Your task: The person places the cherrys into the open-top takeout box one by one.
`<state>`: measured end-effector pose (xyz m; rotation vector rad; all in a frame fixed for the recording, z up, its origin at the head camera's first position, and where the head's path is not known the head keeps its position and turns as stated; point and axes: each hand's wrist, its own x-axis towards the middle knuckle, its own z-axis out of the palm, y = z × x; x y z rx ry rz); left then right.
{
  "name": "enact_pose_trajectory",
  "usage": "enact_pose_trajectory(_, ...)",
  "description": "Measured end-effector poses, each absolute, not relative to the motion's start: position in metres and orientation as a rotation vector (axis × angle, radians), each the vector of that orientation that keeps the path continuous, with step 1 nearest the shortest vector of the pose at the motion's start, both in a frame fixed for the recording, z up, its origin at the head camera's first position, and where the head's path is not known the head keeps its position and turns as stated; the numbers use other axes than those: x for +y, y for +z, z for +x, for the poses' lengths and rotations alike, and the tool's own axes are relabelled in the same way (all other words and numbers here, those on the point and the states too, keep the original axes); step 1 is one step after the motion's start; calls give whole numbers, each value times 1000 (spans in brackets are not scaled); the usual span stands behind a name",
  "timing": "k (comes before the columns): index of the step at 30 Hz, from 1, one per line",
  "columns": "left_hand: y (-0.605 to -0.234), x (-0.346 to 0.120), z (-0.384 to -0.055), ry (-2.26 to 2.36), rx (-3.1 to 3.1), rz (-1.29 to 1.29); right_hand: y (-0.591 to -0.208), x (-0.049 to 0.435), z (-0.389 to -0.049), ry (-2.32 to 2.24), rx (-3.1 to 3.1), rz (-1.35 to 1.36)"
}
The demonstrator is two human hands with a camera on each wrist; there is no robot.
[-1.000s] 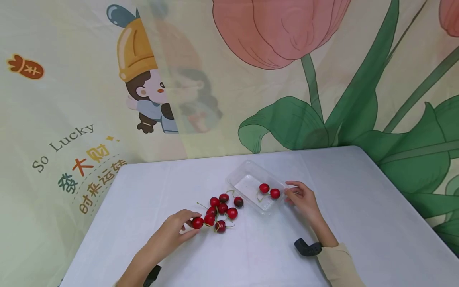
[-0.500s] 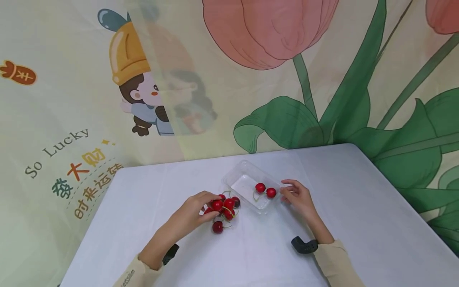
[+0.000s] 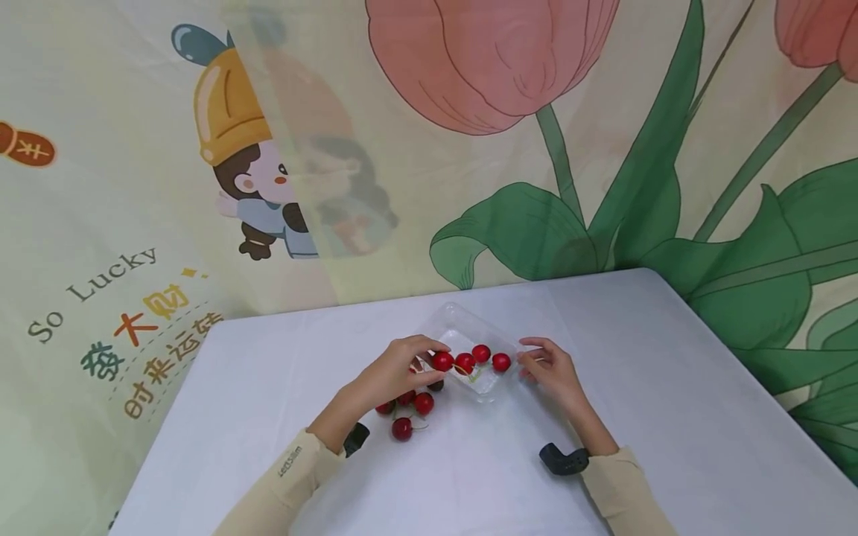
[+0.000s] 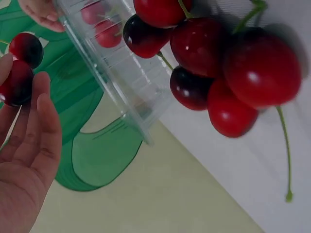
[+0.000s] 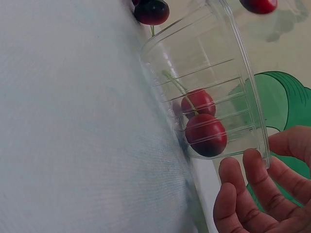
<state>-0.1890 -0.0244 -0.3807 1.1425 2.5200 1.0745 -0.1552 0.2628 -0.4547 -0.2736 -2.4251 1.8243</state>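
Left hand (image 3: 395, 368) pinches a cherry pair (image 3: 442, 362) above the near-left side of the clear tray (image 3: 461, 318), long axis far-left to near-right; right hand (image 3: 553, 374) pinches its right-end rim.

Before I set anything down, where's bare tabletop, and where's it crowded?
Bare white tabletop: right of the right hand, out to the right edge; left of the left sleeve; between the two sleeves, nearer the person than the loose cherries. Crowded: around the clear plastic container, those cherries and the left hand.
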Motion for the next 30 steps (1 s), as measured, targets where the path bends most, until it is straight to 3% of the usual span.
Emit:
enact_pose_trajectory(18, -403, 29, -222, 875, 2491, 1245, -458, 263, -156, 1772, -2435, -268)
enact_pose_trajectory(30, -421, 40, -227, 776, 2443, 1134, -454, 261, -155, 1772, -2451, -303)
